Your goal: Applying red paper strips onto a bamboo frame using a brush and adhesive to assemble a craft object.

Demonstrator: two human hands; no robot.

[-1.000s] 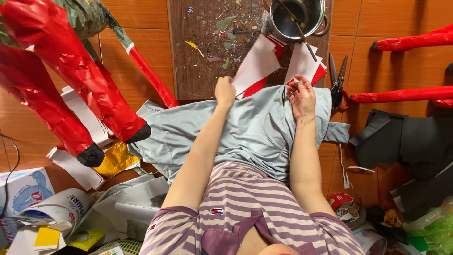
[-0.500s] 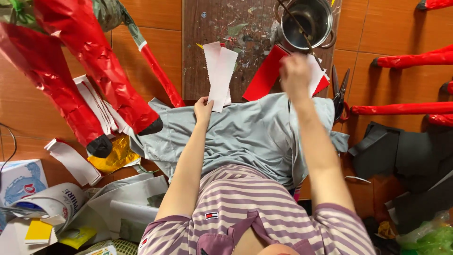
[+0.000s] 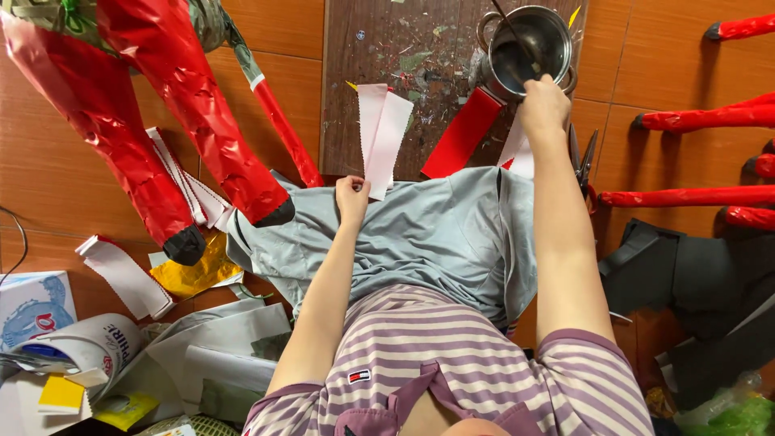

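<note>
the left hand (image 3: 352,196) is closed on the lower end of a folded white paper strip (image 3: 382,133), which lies out over a paint-flecked board (image 3: 420,89) on the floor. the right hand (image 3: 542,103) is curled around a thin stick (image 3: 515,36) reaching into a metal pot (image 3: 557,32), just above a red paper piece (image 3: 462,132).
</note>
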